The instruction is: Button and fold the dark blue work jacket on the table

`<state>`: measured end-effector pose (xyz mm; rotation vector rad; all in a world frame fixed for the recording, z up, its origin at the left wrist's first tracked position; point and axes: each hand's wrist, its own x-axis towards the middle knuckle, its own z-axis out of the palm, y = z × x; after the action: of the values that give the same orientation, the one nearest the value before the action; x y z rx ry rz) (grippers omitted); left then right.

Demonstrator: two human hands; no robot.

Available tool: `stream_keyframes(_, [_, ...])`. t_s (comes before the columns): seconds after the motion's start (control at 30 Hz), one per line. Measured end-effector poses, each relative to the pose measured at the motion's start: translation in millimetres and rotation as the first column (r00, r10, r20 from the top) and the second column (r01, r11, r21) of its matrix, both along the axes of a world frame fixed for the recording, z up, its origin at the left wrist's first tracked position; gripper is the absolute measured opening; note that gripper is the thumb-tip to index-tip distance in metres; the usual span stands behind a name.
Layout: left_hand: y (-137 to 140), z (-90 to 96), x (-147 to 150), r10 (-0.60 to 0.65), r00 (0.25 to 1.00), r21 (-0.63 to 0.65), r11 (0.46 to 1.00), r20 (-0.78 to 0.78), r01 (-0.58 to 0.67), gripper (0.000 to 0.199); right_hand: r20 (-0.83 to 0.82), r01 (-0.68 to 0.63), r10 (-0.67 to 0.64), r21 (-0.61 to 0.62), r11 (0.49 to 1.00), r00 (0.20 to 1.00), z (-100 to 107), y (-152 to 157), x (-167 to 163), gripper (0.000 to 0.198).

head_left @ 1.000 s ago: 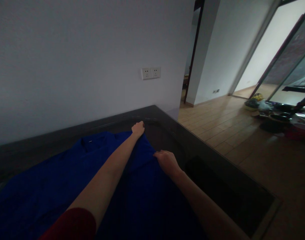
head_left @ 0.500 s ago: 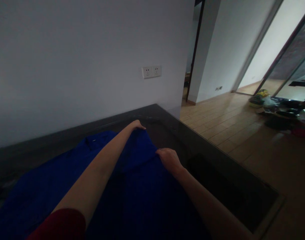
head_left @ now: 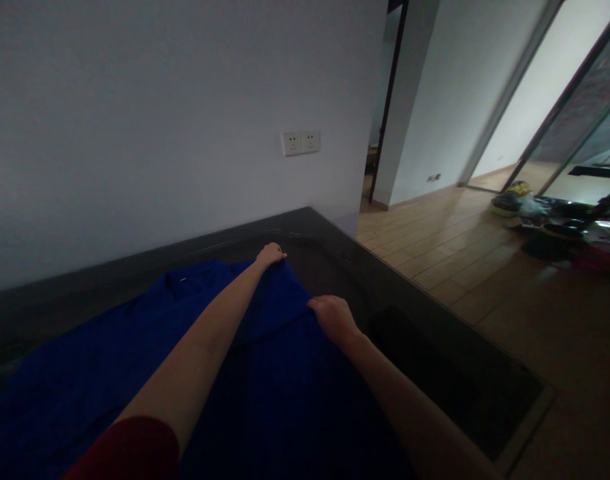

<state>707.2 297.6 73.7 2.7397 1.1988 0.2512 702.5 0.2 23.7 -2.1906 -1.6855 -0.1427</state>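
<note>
Lying across the desk: one blue garment, collar toward the far edge, right side short of the desk's right edge. Left hand: at the garment's far right corner, near the desk's far right corner, fingers partly hidden but curled and pinching cloth. Right hand: nearer, fingers pinching the garment's right side. Red sleeve: one, on the left arm.

Edges and room: far edge met the pale wall, bearing a double socket; a narrow strip of dark desktop separated garment from wall. A wider strip ran along the right edge, holding a dark patch too dim to identify. Past that edge, wooden floor opened out to a heap of items well apart.

Differences, against half a second earlier: left forearm covered less of the garment's far edge, and more cloth showed beside the collar. Right hand had kept its hold.
</note>
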Motion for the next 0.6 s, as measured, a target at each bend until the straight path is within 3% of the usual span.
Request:
stream_keyframes(0.3, [-28, -9.3, 5, 0.047, 0.995, 0.185, 0.982, -0.091, -0.029, 0.036, 0.055, 0.011, -0.012, 0.029, 1.000, 0.998, 0, -1, -1, 0.028])
stream_keyframes(0.6, [-33, -12.8, -4, 0.024, 0.999, 0.293, 0.956, -0.040, -0.011, 0.036, 0.046, -0.015, 0.013, 0.038, 0.999, 0.999, 1, -1, -1, 0.028])
